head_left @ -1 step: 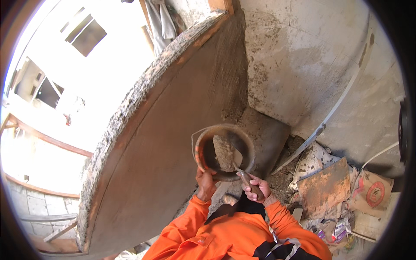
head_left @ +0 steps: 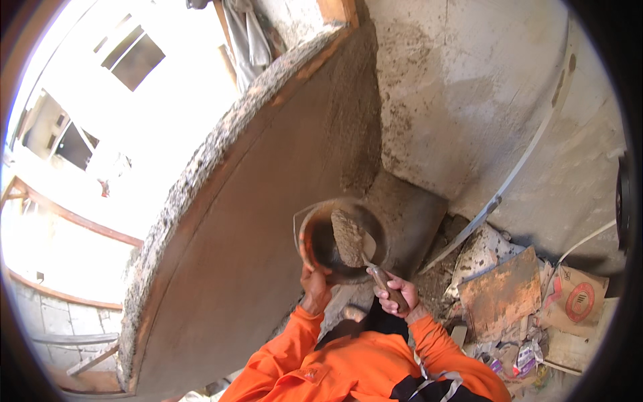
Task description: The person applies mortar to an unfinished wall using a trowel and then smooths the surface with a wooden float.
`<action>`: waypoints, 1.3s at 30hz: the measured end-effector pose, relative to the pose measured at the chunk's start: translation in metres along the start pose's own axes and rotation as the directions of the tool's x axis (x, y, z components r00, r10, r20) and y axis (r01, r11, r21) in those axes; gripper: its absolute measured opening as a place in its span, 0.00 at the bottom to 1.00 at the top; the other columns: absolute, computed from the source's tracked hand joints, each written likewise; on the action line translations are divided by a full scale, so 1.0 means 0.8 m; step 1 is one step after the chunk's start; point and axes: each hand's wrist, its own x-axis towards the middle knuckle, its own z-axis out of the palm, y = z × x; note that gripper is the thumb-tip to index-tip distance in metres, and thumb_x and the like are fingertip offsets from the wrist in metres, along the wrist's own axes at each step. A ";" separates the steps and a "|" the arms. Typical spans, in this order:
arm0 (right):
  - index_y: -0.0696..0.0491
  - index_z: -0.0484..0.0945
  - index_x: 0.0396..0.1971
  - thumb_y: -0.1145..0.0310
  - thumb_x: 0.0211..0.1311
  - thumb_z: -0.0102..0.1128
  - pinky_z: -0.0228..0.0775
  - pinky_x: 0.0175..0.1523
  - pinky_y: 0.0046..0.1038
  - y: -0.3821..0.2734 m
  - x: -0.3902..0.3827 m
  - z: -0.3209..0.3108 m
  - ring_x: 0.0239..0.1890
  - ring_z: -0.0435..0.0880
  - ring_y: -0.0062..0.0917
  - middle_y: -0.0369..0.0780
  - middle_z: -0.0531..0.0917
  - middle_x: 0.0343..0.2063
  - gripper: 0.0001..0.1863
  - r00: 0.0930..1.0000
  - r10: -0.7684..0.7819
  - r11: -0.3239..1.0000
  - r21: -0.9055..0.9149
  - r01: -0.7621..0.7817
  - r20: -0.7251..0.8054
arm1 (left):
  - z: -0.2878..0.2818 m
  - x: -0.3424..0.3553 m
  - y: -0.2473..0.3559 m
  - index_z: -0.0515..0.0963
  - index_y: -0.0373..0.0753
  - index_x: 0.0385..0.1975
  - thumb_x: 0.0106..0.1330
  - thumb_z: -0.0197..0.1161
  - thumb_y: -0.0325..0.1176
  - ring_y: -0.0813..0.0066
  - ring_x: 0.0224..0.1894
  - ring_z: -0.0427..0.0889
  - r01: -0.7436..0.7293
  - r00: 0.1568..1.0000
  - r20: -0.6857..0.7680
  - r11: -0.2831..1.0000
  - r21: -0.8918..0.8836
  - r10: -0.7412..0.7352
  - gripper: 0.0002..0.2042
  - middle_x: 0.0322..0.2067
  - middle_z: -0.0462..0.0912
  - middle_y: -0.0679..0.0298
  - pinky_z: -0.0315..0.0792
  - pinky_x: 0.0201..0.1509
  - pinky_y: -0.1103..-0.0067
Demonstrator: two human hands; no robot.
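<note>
My left hand (head_left: 315,288) grips the near left rim of a round, mortar-stained bucket (head_left: 307,246), its fingers wrapped over the edge. A thin wire handle stands out at the bucket's left side. In my right hand (head_left: 400,293) is a trowel (head_left: 378,275), held closed around its wooden handle. The blade lies over the bucket's mouth, loaded with a lump of grey wet mortar (head_left: 347,238). How much mortar sits in the bucket below is hard to make out.
A low wall with smooth grey plaster (head_left: 248,208) and a rough top edge (head_left: 201,157) curves along the left. A stained wall (head_left: 469,87) rises ahead right, with a long pale strip (head_left: 499,194) against it. Right of me lie a rusty board (head_left: 502,291), a paper sack (head_left: 575,301) and rubble.
The bucket has shifted slightly left and down in the picture, with my left hand still on its rim. The loaded trowel stays over its mouth, almost unmoved.
</note>
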 end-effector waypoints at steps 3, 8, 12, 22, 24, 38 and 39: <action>0.55 0.54 0.64 0.70 0.58 0.48 0.71 0.19 0.26 -0.025 -0.010 0.033 0.15 0.73 0.26 0.43 0.74 0.27 0.32 0.976 -0.193 0.981 0.037 0.191 0.098 | -0.018 0.016 -0.013 0.71 0.42 0.38 0.51 0.51 0.18 0.69 0.25 0.77 0.017 0.999 -0.040 1.000 -0.002 -0.017 0.15 0.26 0.72 0.66 0.78 0.22 0.70; 0.49 0.55 0.63 0.70 0.52 0.55 0.73 0.17 0.25 -0.081 0.009 0.092 0.13 0.74 0.24 0.41 0.75 0.26 0.36 0.562 -0.827 0.517 -0.375 0.770 0.013 | -0.073 -0.009 0.003 0.71 0.43 0.38 0.52 0.51 0.19 0.68 0.26 0.78 -0.074 0.997 -0.008 0.996 -0.050 0.074 0.15 0.27 0.74 0.65 0.78 0.23 0.68; 0.46 0.50 0.67 0.72 0.56 0.54 0.67 0.18 0.19 -0.165 0.094 0.107 0.17 0.71 0.17 0.38 0.76 0.28 0.38 -0.135 -0.982 -0.011 -0.682 0.731 -0.129 | -0.114 -0.024 -0.007 0.72 0.43 0.38 0.52 0.50 0.19 0.69 0.25 0.79 -0.137 0.975 -0.171 0.989 0.057 0.145 0.15 0.27 0.76 0.65 0.77 0.21 0.73; 0.55 0.61 0.63 0.73 0.54 0.54 0.71 0.33 0.23 -0.194 0.145 0.039 0.28 0.75 0.20 0.41 0.79 0.38 0.33 0.974 -0.084 -0.301 -0.937 0.175 0.209 | -0.125 -0.044 0.002 0.75 0.42 0.38 0.56 0.49 0.19 0.79 0.24 0.77 -0.171 0.915 -0.355 0.981 0.087 0.191 0.14 0.27 0.78 0.67 0.73 0.19 0.81; 0.53 0.61 0.63 0.71 0.54 0.55 0.71 0.28 0.23 -0.152 0.091 0.048 0.20 0.74 0.18 0.39 0.80 0.34 0.33 0.994 0.070 -0.255 -0.965 -0.068 -0.088 | -0.112 -0.027 -0.011 0.75 0.42 0.39 0.56 0.48 0.19 0.80 0.25 0.77 -0.141 0.918 -0.345 0.973 0.180 0.197 0.14 0.28 0.78 0.66 0.73 0.22 0.83; 0.49 0.54 0.65 0.66 0.63 0.45 0.65 0.15 0.18 -0.079 0.016 -0.001 0.13 0.70 0.19 0.39 0.71 0.24 0.29 0.870 0.425 0.849 -0.224 -0.479 -0.250 | 0.007 -0.043 -0.003 0.73 0.33 0.46 0.49 0.52 0.18 0.82 0.31 0.74 -0.365 0.929 0.166 0.891 0.270 0.330 0.20 0.31 0.77 0.69 0.70 0.36 0.85; 0.50 0.54 0.65 0.66 0.63 0.45 0.66 0.16 0.19 -0.067 0.014 -0.004 0.13 0.70 0.19 0.39 0.71 0.24 0.29 0.900 0.373 0.887 -0.197 -0.417 -0.223 | 0.008 -0.043 0.001 0.73 0.33 0.44 0.49 0.52 0.19 0.82 0.29 0.73 -0.327 0.942 0.159 0.918 0.224 0.297 0.19 0.29 0.76 0.70 0.70 0.34 0.85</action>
